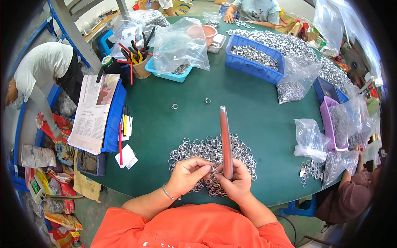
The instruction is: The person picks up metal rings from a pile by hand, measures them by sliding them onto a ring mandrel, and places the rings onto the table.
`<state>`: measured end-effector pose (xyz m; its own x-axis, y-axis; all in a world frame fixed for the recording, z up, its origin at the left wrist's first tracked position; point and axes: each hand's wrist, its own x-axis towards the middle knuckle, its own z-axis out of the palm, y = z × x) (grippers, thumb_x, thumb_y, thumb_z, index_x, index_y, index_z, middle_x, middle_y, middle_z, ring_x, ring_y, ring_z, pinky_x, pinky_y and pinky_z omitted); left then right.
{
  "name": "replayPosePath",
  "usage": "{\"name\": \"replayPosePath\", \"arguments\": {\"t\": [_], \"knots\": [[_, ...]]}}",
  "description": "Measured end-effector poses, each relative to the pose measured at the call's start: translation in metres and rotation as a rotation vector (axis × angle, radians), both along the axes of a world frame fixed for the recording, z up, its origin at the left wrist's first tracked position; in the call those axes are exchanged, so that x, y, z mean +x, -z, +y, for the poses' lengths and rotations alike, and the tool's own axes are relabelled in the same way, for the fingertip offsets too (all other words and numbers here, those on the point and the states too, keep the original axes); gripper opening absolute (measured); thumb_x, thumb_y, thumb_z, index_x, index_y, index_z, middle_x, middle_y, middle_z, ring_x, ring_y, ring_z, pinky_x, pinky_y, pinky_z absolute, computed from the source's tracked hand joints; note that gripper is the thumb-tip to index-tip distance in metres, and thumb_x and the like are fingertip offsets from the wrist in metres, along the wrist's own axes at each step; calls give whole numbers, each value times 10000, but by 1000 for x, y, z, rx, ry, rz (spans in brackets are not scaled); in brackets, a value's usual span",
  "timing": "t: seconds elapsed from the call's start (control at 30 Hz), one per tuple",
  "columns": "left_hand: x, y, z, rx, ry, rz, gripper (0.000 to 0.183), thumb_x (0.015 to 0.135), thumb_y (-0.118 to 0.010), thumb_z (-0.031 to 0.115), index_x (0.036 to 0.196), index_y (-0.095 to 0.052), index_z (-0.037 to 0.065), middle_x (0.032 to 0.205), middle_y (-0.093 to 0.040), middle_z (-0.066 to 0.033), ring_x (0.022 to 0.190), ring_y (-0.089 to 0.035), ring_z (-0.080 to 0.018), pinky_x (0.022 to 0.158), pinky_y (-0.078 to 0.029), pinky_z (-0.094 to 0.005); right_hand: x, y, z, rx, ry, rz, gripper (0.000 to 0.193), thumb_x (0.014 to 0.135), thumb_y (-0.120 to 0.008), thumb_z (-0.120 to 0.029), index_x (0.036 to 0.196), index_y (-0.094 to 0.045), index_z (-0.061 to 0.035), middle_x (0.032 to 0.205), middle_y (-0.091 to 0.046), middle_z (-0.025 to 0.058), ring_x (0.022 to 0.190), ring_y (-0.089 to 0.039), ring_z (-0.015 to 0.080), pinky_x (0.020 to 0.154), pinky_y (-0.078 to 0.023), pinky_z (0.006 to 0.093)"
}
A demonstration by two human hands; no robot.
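Note:
My left hand point(185, 177) is closed in a pinch on a small silvery ring point(213, 169), held low over the near part of the table. Beside it my right hand point(236, 184) has its fingers wrapped round a long, narrow reddish-brown tool point(225, 138) with a pale metal tip. The tool stands nearly upright; its lower end is hidden in the hand, so its exact kind is unclear. Both hands meet at the ring. Under and beyond them spreads a heap of silvery rings point(196, 149). Farther out lie two single rings, a left one point(175, 106) and a right one point(207, 100).
Newspaper point(93, 111) covers a blue bin at the left, near a pot of pliers point(142, 66). Blue trays point(252, 68) and bags of rings point(291, 89) stand farther back. A purple basket point(326, 120) is at right. Other people are around the green table point(153, 136).

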<state>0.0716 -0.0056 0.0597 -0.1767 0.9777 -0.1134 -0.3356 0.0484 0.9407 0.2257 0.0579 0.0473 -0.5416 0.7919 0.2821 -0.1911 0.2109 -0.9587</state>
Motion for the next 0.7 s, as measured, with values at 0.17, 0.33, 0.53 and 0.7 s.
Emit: {"name": "replayPosePath", "arguments": {"t": [0.17, 0.33, 0.53, 0.7], "knots": [[-3, 4, 0, -47, -10, 6, 106, 847, -544, 36, 907, -589, -38, 773, -589, -71, 669, -574, -132, 620, -496, -259, -4, 0, -1, -181, -8, 25, 486, 703, -630, 113, 1131, -421, 17, 879, -558, 90, 812, -545, 132, 716, -452, 256], [-3, 7, 0, -54, -15, -10, 111, 835, -571, 50, 900, -579, -38, 777, -603, -83, 675, -599, -142, 629, -512, -261, -5, 6, 1, -59, -26, 34, 464, 735, -611, 97, 1149, -414, 33, 921, -564, 95, 832, -561, 129, 703, -467, 244], [-5, 13, 0, -63, 20, -193, 140, 841, -565, 55, 946, -567, -38, 837, -617, -89, 732, -612, -142, 667, -521, -255, -4, 9, 0, -213, -4, 78, 489, 737, -609, 102, 1170, -391, 39, 938, -558, 112, 867, -552, 139, 729, -463, 250], [-4, 16, 0, -31, 31, -244, 142, 840, -553, 28, 965, -565, -37, 859, -615, -95, 754, -612, -151, 689, -520, -266, -4, 5, 0, -248, 9, 103, 498, 739, -600, 111, 1179, -379, 42, 942, -556, 118, 872, -549, 144, 745, -461, 259]]}}
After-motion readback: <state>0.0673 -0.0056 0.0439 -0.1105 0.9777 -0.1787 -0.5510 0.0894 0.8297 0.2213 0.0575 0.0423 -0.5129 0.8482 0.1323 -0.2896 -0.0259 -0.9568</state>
